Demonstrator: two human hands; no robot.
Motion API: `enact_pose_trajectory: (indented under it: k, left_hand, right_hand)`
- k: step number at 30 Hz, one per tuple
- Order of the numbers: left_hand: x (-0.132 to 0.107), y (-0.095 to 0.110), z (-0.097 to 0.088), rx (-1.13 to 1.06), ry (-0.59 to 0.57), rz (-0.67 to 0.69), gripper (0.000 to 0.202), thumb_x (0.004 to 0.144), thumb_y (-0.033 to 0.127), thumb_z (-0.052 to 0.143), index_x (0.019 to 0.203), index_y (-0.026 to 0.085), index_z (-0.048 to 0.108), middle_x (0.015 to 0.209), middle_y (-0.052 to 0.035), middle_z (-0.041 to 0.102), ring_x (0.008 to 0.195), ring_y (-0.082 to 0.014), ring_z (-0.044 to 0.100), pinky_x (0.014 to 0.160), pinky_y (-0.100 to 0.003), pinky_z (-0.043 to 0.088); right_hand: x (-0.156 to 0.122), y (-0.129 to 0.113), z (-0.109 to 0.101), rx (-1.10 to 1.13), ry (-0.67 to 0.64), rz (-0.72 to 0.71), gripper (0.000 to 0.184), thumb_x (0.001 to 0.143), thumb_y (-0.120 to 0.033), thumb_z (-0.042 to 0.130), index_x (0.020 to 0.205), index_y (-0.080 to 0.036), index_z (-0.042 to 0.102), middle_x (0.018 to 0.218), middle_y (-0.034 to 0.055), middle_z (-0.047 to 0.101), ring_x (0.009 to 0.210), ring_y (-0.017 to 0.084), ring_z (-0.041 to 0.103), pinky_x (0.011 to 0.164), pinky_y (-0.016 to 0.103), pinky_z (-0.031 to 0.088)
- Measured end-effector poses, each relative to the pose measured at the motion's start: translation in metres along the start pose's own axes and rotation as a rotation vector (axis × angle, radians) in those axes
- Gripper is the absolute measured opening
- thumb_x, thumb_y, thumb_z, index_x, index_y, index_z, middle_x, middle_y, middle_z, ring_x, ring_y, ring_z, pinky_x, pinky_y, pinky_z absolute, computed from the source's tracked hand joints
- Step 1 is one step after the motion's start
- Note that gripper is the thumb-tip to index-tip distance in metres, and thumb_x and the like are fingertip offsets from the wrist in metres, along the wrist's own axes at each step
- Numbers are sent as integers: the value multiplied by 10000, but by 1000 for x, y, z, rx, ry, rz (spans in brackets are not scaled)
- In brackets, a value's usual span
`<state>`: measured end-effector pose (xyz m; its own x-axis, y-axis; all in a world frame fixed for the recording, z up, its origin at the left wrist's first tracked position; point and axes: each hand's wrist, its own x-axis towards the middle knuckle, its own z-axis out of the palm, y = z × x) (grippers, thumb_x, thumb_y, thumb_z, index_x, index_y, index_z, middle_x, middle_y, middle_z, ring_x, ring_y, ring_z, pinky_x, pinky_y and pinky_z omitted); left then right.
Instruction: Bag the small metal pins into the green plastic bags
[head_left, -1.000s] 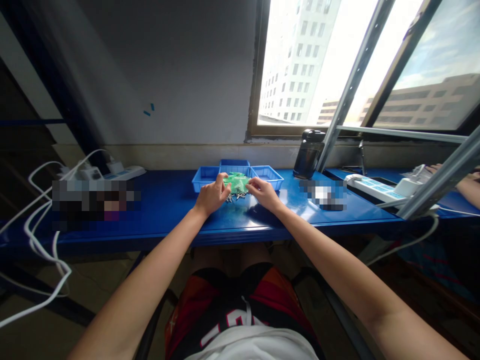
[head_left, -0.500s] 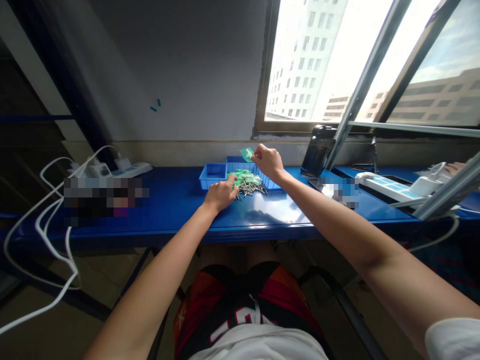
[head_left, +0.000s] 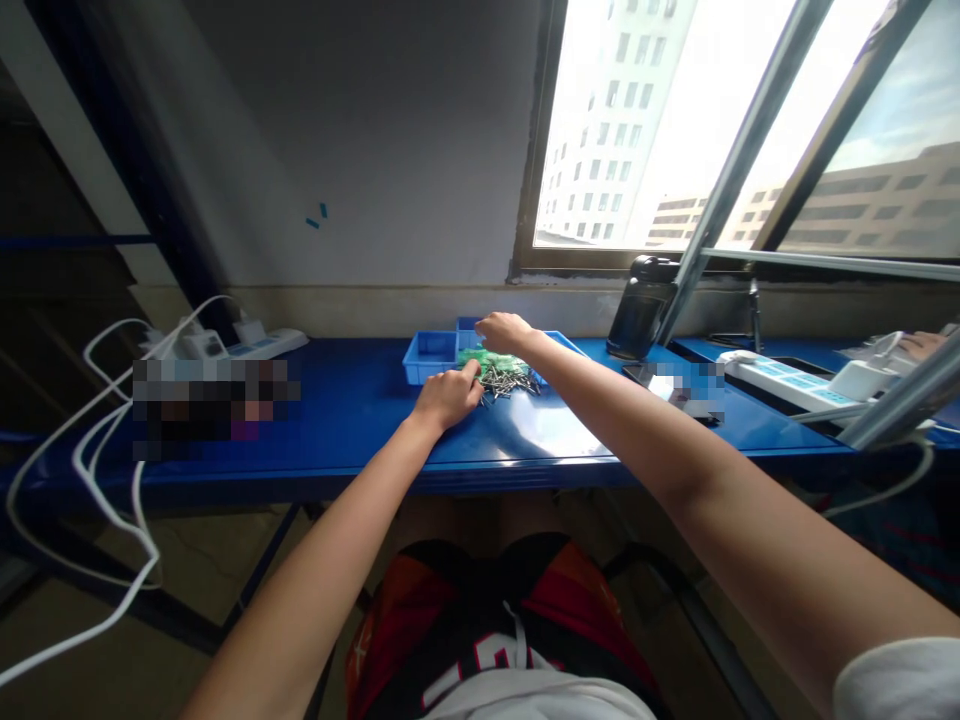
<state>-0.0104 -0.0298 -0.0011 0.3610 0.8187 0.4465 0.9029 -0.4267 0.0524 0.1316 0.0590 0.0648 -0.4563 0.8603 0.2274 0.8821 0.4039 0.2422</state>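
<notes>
My left hand (head_left: 448,396) rests at the left edge of a pile of small metal screws (head_left: 508,379), its fingers curled in against it. Whatever those fingers hold is too small to make out. Green plastic packets (head_left: 487,357) lie behind the screws, partly covered by my hands. My right hand (head_left: 504,333) hovers over the blue divided bin (head_left: 433,347) at its back compartment, fingers bent down and closed. Its fingertips are mostly hidden, so what they pinch does not show.
A black bottle (head_left: 641,308) stands by the window to the right, near a metal post. White power strips (head_left: 787,380) with plugs and cables sit on the right and at the far left. Another person's hand (head_left: 921,345) shows at the right edge.
My right hand has moved left and down, from holding a green packet up in the air to over the bin's back compartment. The packet is no longer visible in it. My left hand stays by the pile.
</notes>
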Motion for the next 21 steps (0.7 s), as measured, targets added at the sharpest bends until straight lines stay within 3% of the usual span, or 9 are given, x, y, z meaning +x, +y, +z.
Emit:
enact_pose_trajectory:
  k: [6, 11, 14, 18, 21]
  left_hand:
    - [2, 1, 0, 10, -20, 0, 235, 841, 298, 392, 1015, 217, 527, 785, -59, 668, 729, -233, 635, 663, -302, 448]
    - [1, 1, 0, -4, -29, 28, 236, 842, 297, 390, 1017, 216, 526, 790, -59, 667, 730, -237, 633, 661, -307, 447]
    - [0, 2, -1, -7, -32, 27, 234, 843, 299, 397, 1009, 210, 536, 782, -66, 667, 728, -246, 633, 658, -314, 448]
    - [-1, 2, -3, -35, -6, 26, 250, 848, 286, 403, 1042, 216, 545, 842, -64, 676, 778, -242, 635, 680, -307, 452]
    - [-1, 2, -3, -94, 47, 33, 281, 871, 288, 379, 1088, 218, 543, 976, -66, 660, 863, -227, 623, 721, -293, 451]
  right_hand:
    - [-1, 16, 10, 9, -13, 108, 264, 772, -148, 503, 984, -168, 659, 1023, 139, 640, 908, 240, 611, 752, 321, 485]
    - [5, 12, 26, 41, 9, 158, 277, 774, -102, 464, 958, -125, 671, 986, 178, 646, 926, 258, 610, 773, 335, 469]
    - [6, 12, 21, 74, 123, 187, 291, 770, -89, 444, 950, -115, 671, 979, 191, 644, 934, 268, 604, 777, 336, 452]
    - [-5, 18, 1, 238, 327, 235, 265, 787, -157, 442, 907, -137, 678, 891, 138, 668, 817, 224, 615, 709, 291, 439]
    - [-29, 18, -8, 501, 417, 87, 214, 776, -226, 488, 845, -139, 671, 793, 67, 667, 717, 155, 580, 675, 247, 424]
